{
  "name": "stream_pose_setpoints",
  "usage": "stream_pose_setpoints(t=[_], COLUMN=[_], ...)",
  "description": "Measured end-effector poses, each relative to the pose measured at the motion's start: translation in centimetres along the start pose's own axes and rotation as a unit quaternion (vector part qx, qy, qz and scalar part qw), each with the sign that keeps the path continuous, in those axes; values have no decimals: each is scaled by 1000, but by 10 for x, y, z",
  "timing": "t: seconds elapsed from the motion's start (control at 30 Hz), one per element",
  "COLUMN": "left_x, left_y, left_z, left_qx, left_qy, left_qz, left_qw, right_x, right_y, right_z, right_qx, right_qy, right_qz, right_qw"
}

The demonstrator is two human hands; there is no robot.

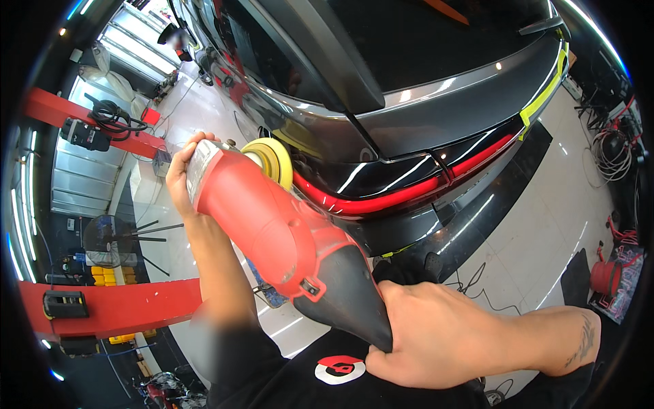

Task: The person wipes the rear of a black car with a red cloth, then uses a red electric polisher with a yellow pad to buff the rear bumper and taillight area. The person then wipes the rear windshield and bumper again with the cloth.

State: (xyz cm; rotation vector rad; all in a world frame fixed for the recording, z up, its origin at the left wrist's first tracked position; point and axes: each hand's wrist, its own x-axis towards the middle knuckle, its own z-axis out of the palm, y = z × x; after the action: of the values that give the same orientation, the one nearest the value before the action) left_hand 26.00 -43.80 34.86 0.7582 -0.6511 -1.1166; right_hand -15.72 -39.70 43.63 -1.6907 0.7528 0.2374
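Note:
A red and black rotary polisher (260,220) spans the middle of the view. My left hand (186,168) grips its metal head, with the fingers wrapped over the far side. Around the black rear handle my right hand (434,332) is closed. The yellow foam pad (276,161) faces the rear corner of a dark grey car (434,125), close to the paint beside the tail light; whether it touches cannot be told. The red tail light strip (378,204) curves below the tailgate. Yellow-green masking tape (544,92) lines the far edge of the tailgate.
Red lift arms or posts (122,309) stand at the left. Behind them is a pedestal fan (110,240). Loose cable (480,289) lies on the tiled floor near my feet. A red hose reel (605,278) and a coiled cable (613,153) are at the right.

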Motion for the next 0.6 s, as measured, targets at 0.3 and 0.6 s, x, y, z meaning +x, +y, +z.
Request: stream_pose_setpoints(t=[0.3, 0.6], left_x=[34, -32], left_y=[10, -13], left_z=[-36, -24], left_qx=[13, 20], left_qy=[1, 36], left_qz=[8, 44], left_qw=[1000, 998], right_x=[33, 0], right_y=[-7, -20], right_z=[6, 20], right_qx=[-11, -65], right_qy=[50, 4], right_qz=[-69, 34], right_qw=[996, 997])
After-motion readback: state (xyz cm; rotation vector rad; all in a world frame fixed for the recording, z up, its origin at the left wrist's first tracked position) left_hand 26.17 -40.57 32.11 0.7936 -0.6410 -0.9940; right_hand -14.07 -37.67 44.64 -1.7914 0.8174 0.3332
